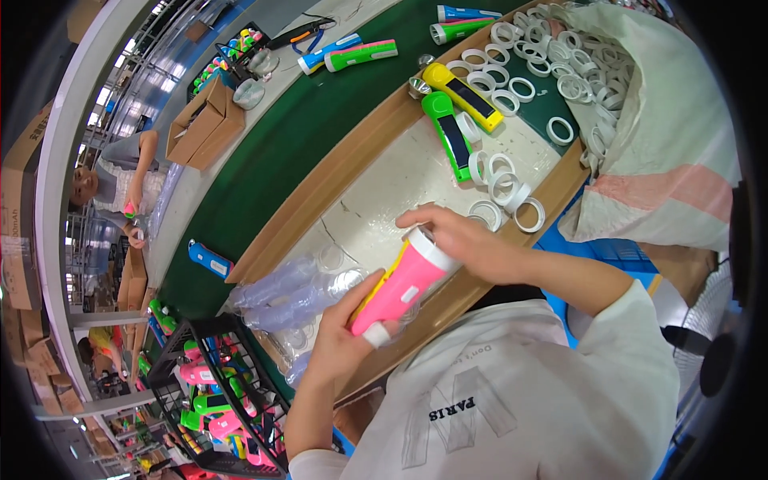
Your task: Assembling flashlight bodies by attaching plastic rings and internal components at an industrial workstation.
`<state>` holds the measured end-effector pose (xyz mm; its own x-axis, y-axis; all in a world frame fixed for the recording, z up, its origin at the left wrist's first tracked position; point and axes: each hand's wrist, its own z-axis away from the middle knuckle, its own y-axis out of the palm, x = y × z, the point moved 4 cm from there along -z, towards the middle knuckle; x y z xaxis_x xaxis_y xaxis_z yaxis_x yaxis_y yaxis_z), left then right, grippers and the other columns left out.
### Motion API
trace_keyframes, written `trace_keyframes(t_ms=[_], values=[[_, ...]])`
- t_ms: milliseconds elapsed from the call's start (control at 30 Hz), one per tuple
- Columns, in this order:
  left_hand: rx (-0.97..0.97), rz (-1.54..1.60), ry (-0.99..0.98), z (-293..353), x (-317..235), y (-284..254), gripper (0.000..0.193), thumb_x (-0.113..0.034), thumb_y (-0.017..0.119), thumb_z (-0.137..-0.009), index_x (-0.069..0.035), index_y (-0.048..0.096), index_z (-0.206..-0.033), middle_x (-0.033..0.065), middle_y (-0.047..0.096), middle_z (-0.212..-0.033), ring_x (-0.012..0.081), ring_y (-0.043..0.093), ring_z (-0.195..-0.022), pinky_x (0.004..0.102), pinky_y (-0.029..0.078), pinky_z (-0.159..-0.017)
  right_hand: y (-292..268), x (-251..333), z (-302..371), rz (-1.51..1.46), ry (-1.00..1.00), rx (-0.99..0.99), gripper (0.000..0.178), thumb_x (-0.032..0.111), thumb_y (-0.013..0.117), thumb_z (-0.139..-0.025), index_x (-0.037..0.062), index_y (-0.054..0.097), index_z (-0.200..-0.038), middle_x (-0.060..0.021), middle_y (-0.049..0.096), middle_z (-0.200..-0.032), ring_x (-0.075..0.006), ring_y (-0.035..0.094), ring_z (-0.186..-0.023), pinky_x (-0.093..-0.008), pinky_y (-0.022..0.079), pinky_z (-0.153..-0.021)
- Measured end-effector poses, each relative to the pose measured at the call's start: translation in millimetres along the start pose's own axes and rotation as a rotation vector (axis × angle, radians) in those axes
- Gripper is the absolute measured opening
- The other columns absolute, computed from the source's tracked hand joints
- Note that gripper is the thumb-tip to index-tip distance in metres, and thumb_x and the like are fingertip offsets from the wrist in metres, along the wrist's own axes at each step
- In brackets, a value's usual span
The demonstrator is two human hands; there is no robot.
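A pink and yellow flashlight [406,286] is held at a slant in front of my body. My left hand [342,332] wraps round its narrow lower end, near a white end piece [376,334]. At the wide upper end sits a white ring [433,249], and my right hand [460,238] closes over it from above. Several loose white rings [506,189] lie just beyond my right hand. Past them rest a green flashlight [448,138] and a yellow flashlight [462,96], each with a dark panel.
A white woven sack [672,136] spills many white rings [596,76] at right. Stacked clear plastic lenses [292,292] lie left of my hands. A black crate [200,326] of coloured flashlights stands lower left. Beyond are a blue flashlight [210,259], a cardboard box [206,124] and another person [120,180].
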<state>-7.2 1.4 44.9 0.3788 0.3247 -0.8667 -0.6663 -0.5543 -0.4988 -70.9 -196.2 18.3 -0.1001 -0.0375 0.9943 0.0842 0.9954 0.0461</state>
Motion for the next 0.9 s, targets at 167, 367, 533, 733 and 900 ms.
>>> trace_keyframes(t_ms=[167, 367, 533, 733, 900], values=[[-0.001, -0.954, 0.386, -25, -18, 33, 0.065, -0.008, 0.072, -0.068, -0.013, 0.055, -0.13, 0.0112, 0.065, -0.103, 0.0265, 0.064, -0.074, 0.0352, 0.053, -0.064, -11, -50, -22, -0.341, 0.499, -0.189, 0.038, 0.037, 0.044, -0.096, 0.0026, 0.06, -0.098, -0.0098, 0.056, -0.099, -0.0195, 0.051, -0.096, -0.0298, 0.04, -0.089], [-0.041, -0.251, 0.217, -13, 8, 15, 0.061, -0.009, 0.072, -0.072, -0.011, 0.054, -0.131, 0.012, 0.066, -0.101, 0.0284, 0.065, -0.081, 0.0343, 0.053, -0.072, -9, -14, -9, -0.009, 0.061, 0.002, 0.041, 0.039, 0.041, -0.098, 0.0023, 0.059, -0.103, -0.0095, 0.056, -0.115, -0.0192, 0.051, -0.108, -0.0329, 0.043, -0.088], [0.08, -0.577, 0.299, -23, -15, 24, 0.061, -0.007, 0.075, -0.07, -0.011, 0.057, -0.129, 0.0121, 0.067, -0.1, 0.0276, 0.066, -0.08, 0.0346, 0.053, -0.067, -13, -53, -12, -0.193, 0.311, -0.128, 0.038, 0.028, 0.039, -0.097, 0.0002, 0.063, -0.089, -0.0119, 0.064, -0.086, -0.0198, 0.062, -0.084, -0.031, 0.048, -0.08], [0.015, -0.325, 0.255, -17, 13, 28, 0.062, -0.008, 0.075, -0.072, -0.009, 0.055, -0.13, 0.0107, 0.066, -0.099, 0.0242, 0.065, -0.078, 0.0344, 0.053, -0.063, -14, -34, -17, -0.387, 0.378, -0.011, 0.043, 0.038, 0.038, -0.101, 0.0021, 0.053, -0.12, -0.0098, 0.059, -0.111, -0.0179, 0.058, -0.104, -0.0324, 0.046, -0.093], [0.153, 1.246, -0.422, -2, 28, 51, 0.063, -0.026, 0.071, -0.084, -0.006, 0.043, -0.136, 0.0158, 0.062, -0.103, 0.0255, 0.062, -0.071, 0.0321, 0.051, -0.055, -12, -14, 1, -0.411, 0.216, -0.011, 0.051, 0.041, 0.042, -0.099, 0.0069, 0.039, -0.137, -0.0074, 0.05, -0.127, -0.0178, 0.049, -0.119, -0.038, 0.04, -0.102]])
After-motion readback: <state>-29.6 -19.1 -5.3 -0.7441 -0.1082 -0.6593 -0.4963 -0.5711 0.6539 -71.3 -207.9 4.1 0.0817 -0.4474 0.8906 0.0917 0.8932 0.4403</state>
